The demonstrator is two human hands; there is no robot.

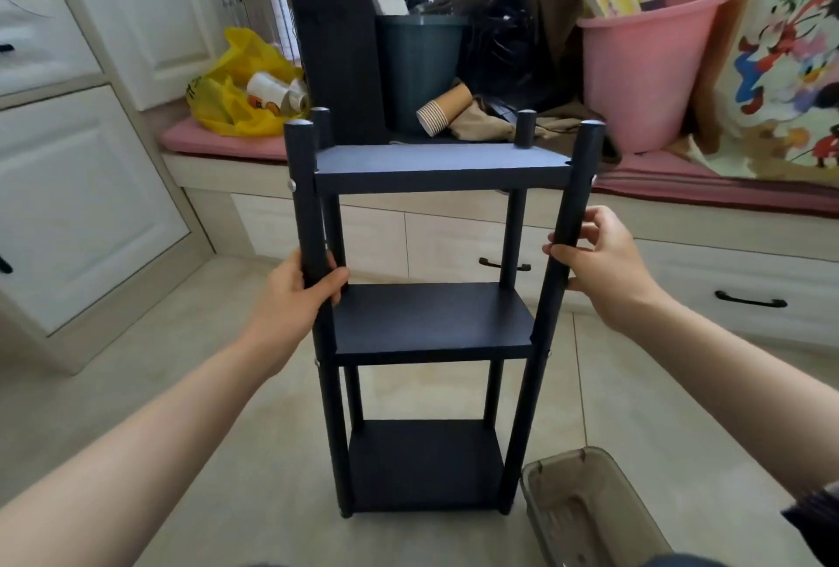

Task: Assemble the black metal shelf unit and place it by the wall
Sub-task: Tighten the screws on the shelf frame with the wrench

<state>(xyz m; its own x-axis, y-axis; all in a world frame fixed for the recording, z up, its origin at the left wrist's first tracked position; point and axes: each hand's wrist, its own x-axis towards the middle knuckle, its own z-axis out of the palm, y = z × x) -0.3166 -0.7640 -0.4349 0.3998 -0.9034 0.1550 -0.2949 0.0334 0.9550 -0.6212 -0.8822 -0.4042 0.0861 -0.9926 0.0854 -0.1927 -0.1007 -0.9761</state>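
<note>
The black shelf unit (431,321) stands upright on the pale tiled floor (204,385), directly in front of the person and close before a low window seat (363,221) with drawers in its face. It has three flat boards, the top shelf (440,162), the middle shelf (431,317) and the bottom shelf (426,462), carried between four round posts whose ends rise a little above the top board. Small silver screw heads show on the outer sides of the front posts, level with the upper two boards.

The left hand (295,294) grasps the front-left post (313,212) between the top and middle boards, fingers wrapped round it and the thumb lying across its front. The right hand (604,267) holds the front-right post (572,203) at about the same height in a looser grip, fingers curled behind the post with their tips showing on its inner side.

Behind the unit, a pink cushion (218,144) covers the seat and carries a yellow plastic bag (236,81), a tall black box (336,44), a dark bin (420,67), a tipped stack of paper cups (442,112) and a pink bucket (644,76) holding cardboard packets. White cabinets (81,203) stand to the left. A translucent basket (585,512) sits on the floor just beside the unit's front-right foot.
</note>
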